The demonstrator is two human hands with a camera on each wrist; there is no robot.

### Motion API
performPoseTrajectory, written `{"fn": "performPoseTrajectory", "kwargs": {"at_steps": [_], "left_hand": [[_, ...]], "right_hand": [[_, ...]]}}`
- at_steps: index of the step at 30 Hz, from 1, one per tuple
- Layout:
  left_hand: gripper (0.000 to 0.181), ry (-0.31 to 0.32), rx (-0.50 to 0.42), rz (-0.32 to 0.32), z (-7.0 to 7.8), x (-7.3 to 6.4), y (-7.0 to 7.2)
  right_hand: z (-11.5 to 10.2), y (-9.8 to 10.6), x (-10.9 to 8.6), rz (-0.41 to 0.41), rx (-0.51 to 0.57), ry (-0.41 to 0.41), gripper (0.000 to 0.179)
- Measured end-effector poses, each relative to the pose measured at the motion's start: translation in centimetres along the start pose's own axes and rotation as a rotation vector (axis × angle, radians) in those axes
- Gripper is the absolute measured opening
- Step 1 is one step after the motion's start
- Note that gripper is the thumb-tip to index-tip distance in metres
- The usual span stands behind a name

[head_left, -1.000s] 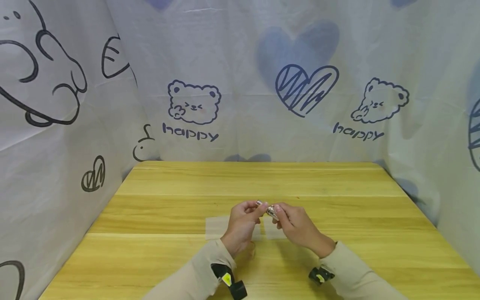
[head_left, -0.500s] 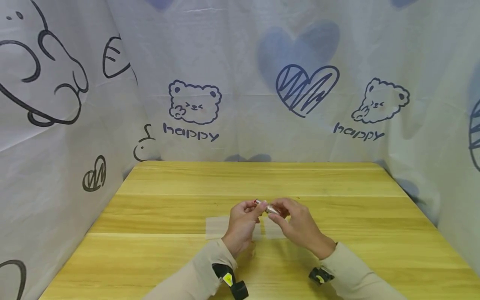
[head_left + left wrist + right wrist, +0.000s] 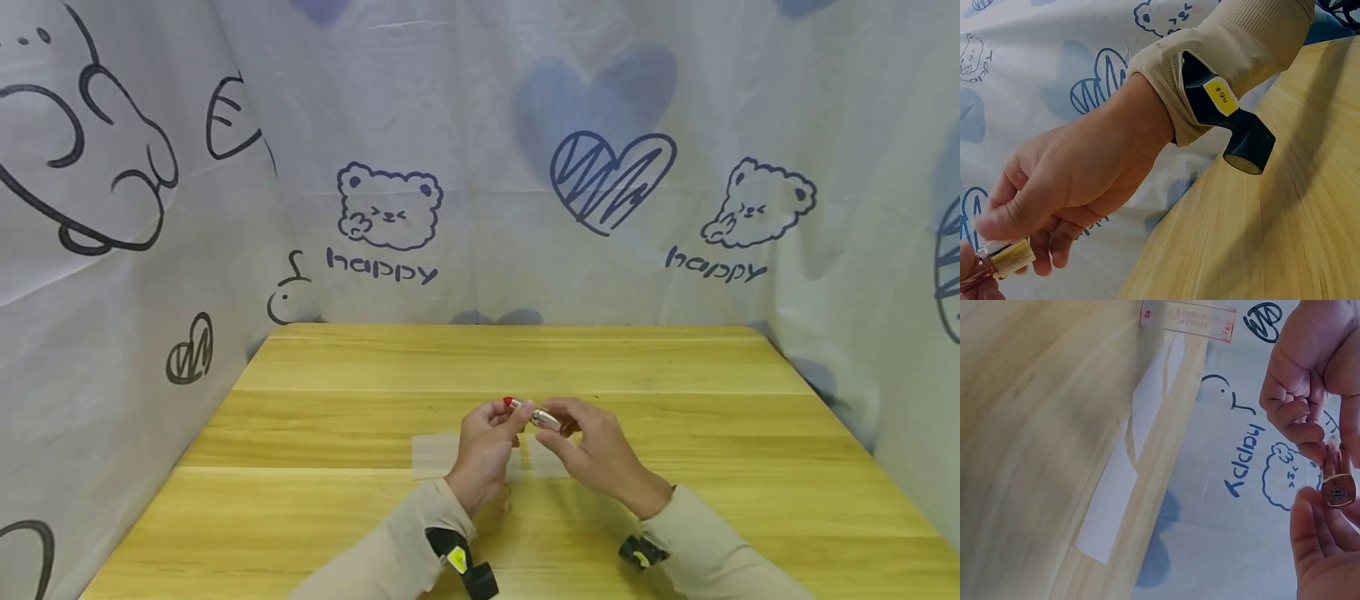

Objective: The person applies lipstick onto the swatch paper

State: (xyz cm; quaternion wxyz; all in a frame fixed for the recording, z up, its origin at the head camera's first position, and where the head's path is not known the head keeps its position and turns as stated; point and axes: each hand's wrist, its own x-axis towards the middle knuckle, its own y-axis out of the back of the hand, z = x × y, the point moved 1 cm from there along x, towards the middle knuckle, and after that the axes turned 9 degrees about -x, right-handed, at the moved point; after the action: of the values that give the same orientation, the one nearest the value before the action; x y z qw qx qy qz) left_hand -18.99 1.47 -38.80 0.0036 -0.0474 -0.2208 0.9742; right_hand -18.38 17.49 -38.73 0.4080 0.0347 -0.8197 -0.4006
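Lipstick (image 3: pixel 547 420) held above the desk (image 3: pixel 637 358), tilted, its red tip (image 3: pixel 508 402) bare and toward my left. My left hand (image 3: pixel 482 450) pinches it near the middle; thumb and fingers of my right hand (image 3: pixel 600 454) grip the base (gold-looking from the left wrist). Flat white pieces (image 3: pixel 1107 515) lie on the desk; a clear red-lettered case (image 3: pixel 1188 319) sits near them.

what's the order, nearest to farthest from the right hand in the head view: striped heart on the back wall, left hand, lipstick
1. Lipstick: right at the fingertips of the right hand
2. Left hand: just to the left, gripping the lipstick nearer its red tip
3. Striped heart: farthest, up on the back wall
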Motion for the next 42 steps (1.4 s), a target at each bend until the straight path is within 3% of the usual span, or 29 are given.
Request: {"fn": "performPoseTrajectory", "kwargs": {"at_steps": [5, 18, 24, 30, 36, 42], "left_hand": [[0.025, 0.008, 0.011, 0.001, 0.12, 0.02, -0.09], [0.025, 0.012, 0.0, -0.015, -0.11, 0.02, -0.01], [0.024, 0.01, -0.033, -0.035, -0.01, 0.0, -0.07], [0.021, 0.027, -0.044, -0.016, -0.11, 0.03, -0.11], [0.025, 0.024, -0.025, 0.0, -0.12, 0.1, -0.05], [0.025, 0.016, -0.018, -0.033, -0.2, 0.12, 0.15]], "right_hand": [[0.13, 0.0, 0.12, 0.055, -0.04, 0.002, 0.045], [0.13, 0.02, 0.0, 0.076, -0.028, 0.021, 0.028], [0.29, -0.06, -0.03, 0.056, 0.02, -0.002, 0.013], [0.36, -0.05, -0.05, 0.017, 0.045, -0.032, 0.009], [0.49, -0.17, -0.03, -0.001, 0.067, -0.051, 0.017], [0.26, -0.17, -0.02, -0.008, 0.053, -0.056, 0.02]]}}
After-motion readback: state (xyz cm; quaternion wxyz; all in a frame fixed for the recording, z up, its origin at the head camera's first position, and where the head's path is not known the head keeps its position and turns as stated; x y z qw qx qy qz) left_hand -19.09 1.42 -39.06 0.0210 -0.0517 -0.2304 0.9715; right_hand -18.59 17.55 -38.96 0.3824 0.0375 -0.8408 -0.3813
